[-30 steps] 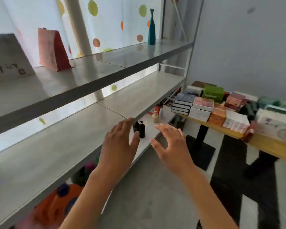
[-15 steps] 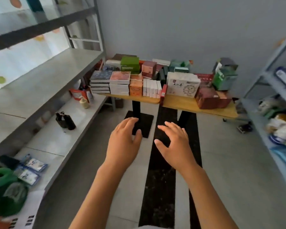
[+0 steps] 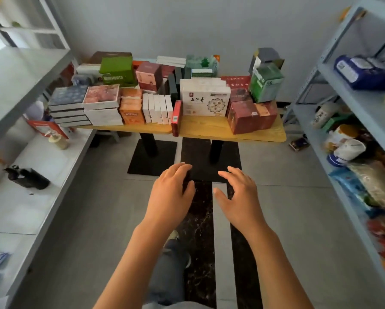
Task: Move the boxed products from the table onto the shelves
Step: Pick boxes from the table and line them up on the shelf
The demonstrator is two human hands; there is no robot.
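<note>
**Heading back to the table, both hands free**

Swinging round from the grey shelving, my view now squares up on the yellow wooden table (image 3: pixel 231 132), which has come nearer and sits dead ahead. My left hand (image 3: pixel 170 197) and right hand (image 3: pixel 239 197) hang out in front of me, palms down, fingers loosely spread, holding nothing, well short of the table edge.

And what a pile waits there. On the left, a stack of flat dark-blue boxes (image 3: pixel 68 105) sits beside a white box with a pink printed lid (image 3: pixel 102 97). Next come the small orange cartons (image 3: pixel 131 108), then a row of slim white upright boxes (image 3: pixel 157 109), a thin red box (image 3: pixel 176 117) standing at the seam between the two tabletops, and the big white box with black characters (image 3: pixel 203 101). A dark red carton (image 3: pixel 250 115) holds the right end, with a green box (image 3: pixel 265 84) perched behind it.

My plan, as I judge it: step close first, no reaching from here. Take front-row pieces, because pulling from the back risks toppling the upright slim ones. The flat stacks look best lifted from both sides with level palms.

Plenty of bare room shows on the grey metal shelf on my left (image 3: pixel 22 70), while the blue shelf unit on my right (image 3: pixel 365 103) is already crowded with bags.
</note>
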